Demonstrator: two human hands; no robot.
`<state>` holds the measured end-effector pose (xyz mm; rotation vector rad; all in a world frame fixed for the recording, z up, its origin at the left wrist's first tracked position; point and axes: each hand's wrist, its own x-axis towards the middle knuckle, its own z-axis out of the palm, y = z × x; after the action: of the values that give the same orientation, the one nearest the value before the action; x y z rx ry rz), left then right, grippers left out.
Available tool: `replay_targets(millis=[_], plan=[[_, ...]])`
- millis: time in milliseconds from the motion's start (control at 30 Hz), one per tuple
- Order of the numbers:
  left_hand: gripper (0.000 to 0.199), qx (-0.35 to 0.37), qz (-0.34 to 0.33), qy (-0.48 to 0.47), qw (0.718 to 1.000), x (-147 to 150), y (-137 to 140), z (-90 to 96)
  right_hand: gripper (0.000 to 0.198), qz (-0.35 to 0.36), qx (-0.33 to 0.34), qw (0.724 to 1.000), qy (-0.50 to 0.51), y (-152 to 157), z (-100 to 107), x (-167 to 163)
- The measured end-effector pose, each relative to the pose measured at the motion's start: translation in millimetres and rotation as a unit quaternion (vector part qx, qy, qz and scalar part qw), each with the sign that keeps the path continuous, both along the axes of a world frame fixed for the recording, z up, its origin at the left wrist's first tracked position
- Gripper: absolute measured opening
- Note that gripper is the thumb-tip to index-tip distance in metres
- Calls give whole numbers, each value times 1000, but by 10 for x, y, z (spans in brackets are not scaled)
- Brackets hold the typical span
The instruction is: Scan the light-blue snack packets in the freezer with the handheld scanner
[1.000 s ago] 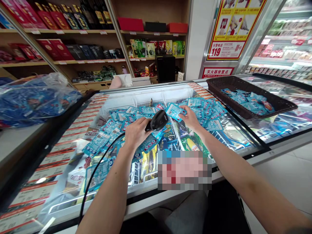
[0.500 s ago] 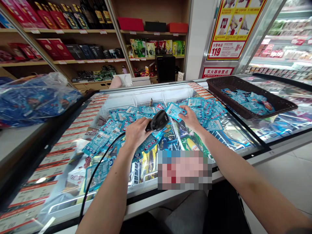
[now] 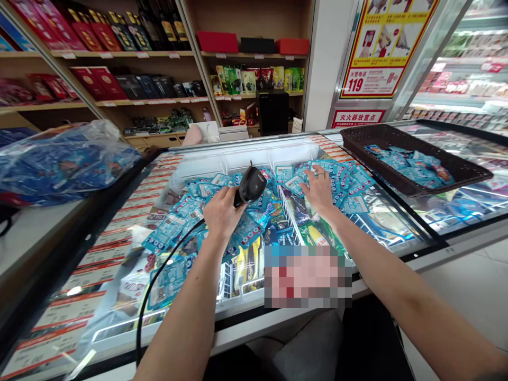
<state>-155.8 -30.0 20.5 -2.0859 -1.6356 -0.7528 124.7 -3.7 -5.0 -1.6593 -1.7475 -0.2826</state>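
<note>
Half-spread over flat blue plastic packets, apparently holding none: right grip. Closed round black pistol-shaped plastic scanner, presumably steadying: left grip.

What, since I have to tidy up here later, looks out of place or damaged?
The blue packets look untidy: they lie strewn and overlapping at odd angles across the glass-topped case, while others sit together in the brown basket. I see no clear spill or tear.

Scanner in our left hand, packets on the freezer either side of our grip, our right hand right of it, basket farther right, bag farther left, shelves beyond.
</note>
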Motion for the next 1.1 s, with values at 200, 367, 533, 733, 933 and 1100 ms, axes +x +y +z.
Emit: replay_targets(millis=[200, 367, 533, 733, 933, 1100], plan=[[36, 0, -9, 0, 1000, 9, -9, 3, 47, 129, -43, 975, -174, 111, -18, -287], [36, -9, -11, -8, 1000, 7, 0, -8, 49, 161, -96, 961, -203, 255, -109, -302], [35, -16, -7, -14, 1000, 18, 1, -13, 48, 107, -90, 974, -178, 235, -128, -189], [35, -4, 8, -20, 1000, -40, 38, -15, 37, 50, -82, 981, -169, 224, -157, -162], [40, 8, 19, -23, 1000, -96, 64, -14, 36, 9, -77, 984, -158, 246, -180, -96], [38, 9, 27, -11, 1000, -78, 57, -21, 37, -22, -61, 985, -160, 208, -187, -97]])
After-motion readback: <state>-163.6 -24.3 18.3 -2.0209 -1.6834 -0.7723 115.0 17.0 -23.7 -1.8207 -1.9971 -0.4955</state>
